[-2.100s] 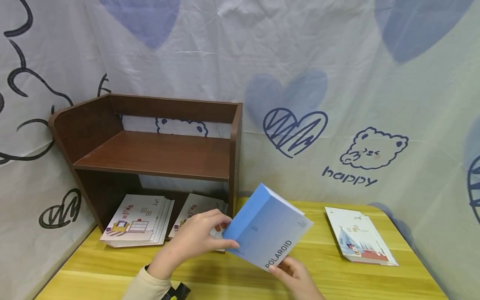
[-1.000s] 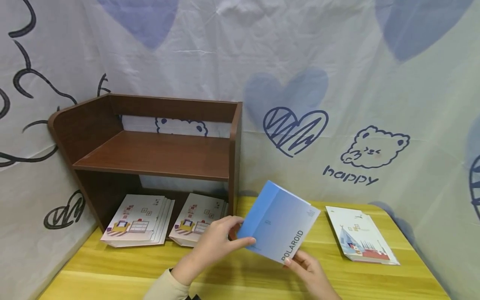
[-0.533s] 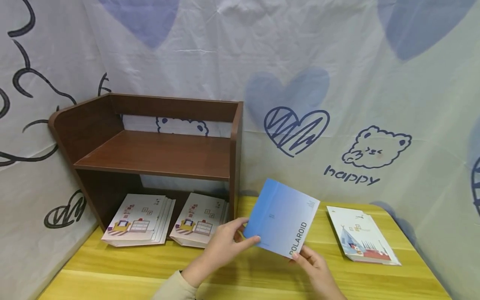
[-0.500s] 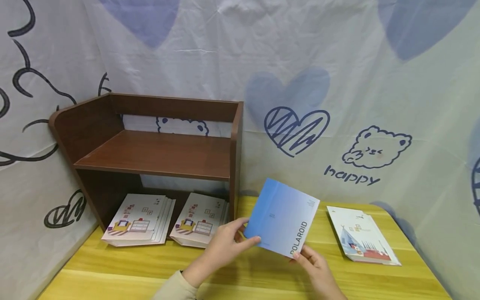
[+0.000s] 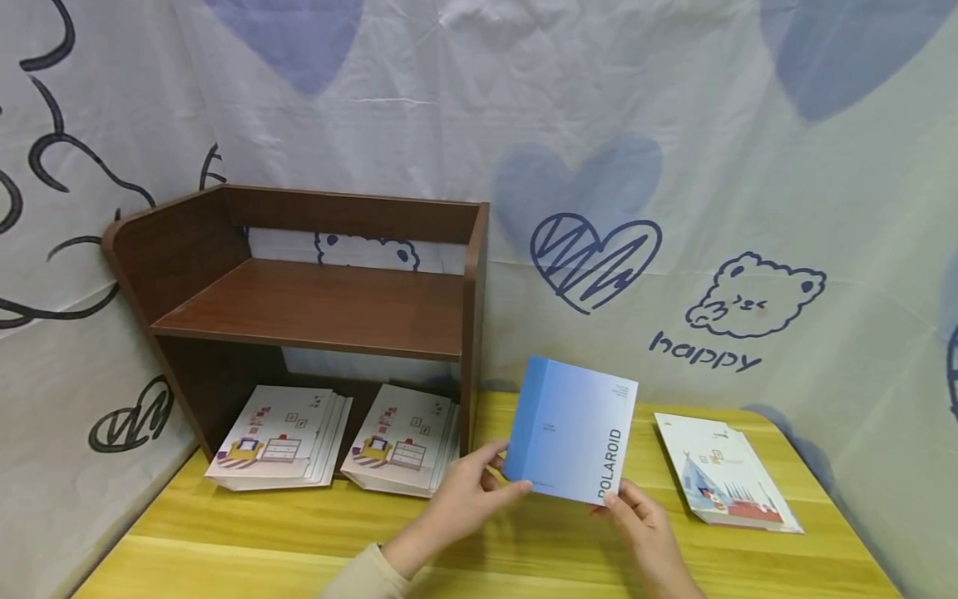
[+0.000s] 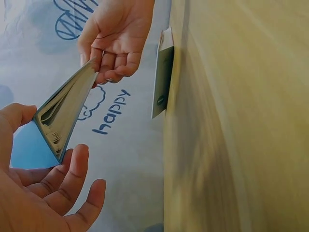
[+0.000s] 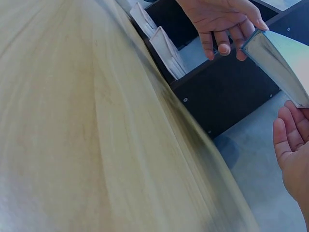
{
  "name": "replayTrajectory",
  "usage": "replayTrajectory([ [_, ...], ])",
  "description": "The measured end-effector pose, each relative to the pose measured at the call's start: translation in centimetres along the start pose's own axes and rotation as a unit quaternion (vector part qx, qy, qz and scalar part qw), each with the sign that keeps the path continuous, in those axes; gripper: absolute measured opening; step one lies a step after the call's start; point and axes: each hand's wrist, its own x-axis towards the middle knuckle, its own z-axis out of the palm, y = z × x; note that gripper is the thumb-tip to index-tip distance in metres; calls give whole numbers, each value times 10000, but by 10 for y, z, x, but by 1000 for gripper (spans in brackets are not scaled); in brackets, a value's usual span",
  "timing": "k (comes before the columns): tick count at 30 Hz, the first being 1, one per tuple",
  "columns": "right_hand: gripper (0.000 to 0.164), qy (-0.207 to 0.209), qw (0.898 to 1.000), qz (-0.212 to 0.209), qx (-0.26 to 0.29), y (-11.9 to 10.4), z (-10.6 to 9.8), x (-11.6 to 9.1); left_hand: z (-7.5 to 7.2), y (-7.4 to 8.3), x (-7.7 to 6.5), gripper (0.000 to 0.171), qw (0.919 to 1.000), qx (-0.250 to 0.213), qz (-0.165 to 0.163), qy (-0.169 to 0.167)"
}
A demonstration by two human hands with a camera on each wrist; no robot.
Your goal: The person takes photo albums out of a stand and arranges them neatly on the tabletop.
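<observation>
A blue photo album (image 5: 572, 428) marked POLAROID is held above the table, its cover facing the head camera. My left hand (image 5: 470, 496) pinches its lower spine corner, thumb in front and fingers behind. At the lower right corner my right hand (image 5: 645, 531) pinches it, thumb over the cover. The left wrist view shows the album's page edges (image 6: 60, 116) fanned into a wedge, spine end thick and far end thin. Page edges (image 7: 275, 65) also face the right wrist camera.
A brown two-level shelf (image 5: 322, 304) stands at the left. Under it lean two stacks of white illustrated albums, a left stack (image 5: 273, 437) and a right stack (image 5: 400, 437). More white albums (image 5: 726, 474) lie at the right of the yellow wooden table (image 5: 299, 549).
Both hands have shifted right with the album. It has turned from a strong tilt to nearly upright, its cover now more squarely facing the head camera. The stacks have stayed put.
</observation>
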Motion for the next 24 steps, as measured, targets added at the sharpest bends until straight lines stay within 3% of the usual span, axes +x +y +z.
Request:
replayTrajectory([
  [9,31,6,9983,-207,548,-2,-4,3,10,-1,1,68,9996,-235,-125,101],
  [18,32,242,9912,-731,1075,-7,-9,8,22,3,9,69,9990,-311,-173,253],
  [24,32,480,9884,-717,1249,-10,-14,9,31,8,15,69,9986,-404,-136,318],
])
